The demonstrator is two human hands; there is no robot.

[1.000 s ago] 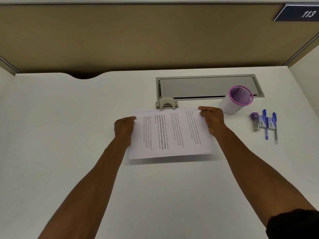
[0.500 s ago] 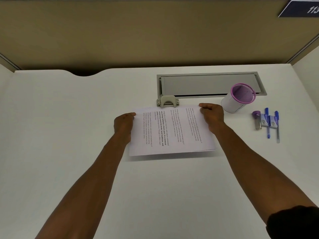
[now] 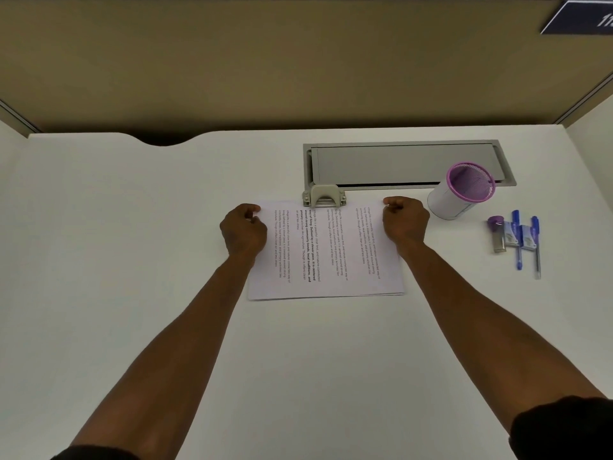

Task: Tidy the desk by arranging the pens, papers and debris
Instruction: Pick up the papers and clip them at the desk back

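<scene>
Smooth white laminate desk, matte, with a curved notch in its far edge at left. Behind it a flat olive-tan fabric partition; a dark blue number plate at its upper right corner.

Left hand: grip closed, thumb and fingers pinching the far left corner of the thin stack of white printed paper sheets. The stack lies flat on the desk at centre, text running sideways, edges nearly square, lower right edges slightly fanned.

At the stack's far edge, touching it, a small beige hole punch, arched handle, metal bar beneath.

Behind the punch, a recessed grey metal cable tray, long rectangle, lid shut.

Right hand: grip closed, pinching the stack's far right corner.

Just right of it, a white cylindrical pen cup with purple mesh lining and rim, tilted toward the camera.

Farther right, lying side by side: a purple-capped silver stick-shaped item, two blue pens with small white-blue packets across them. Dark sleeves at both lower corners.
</scene>
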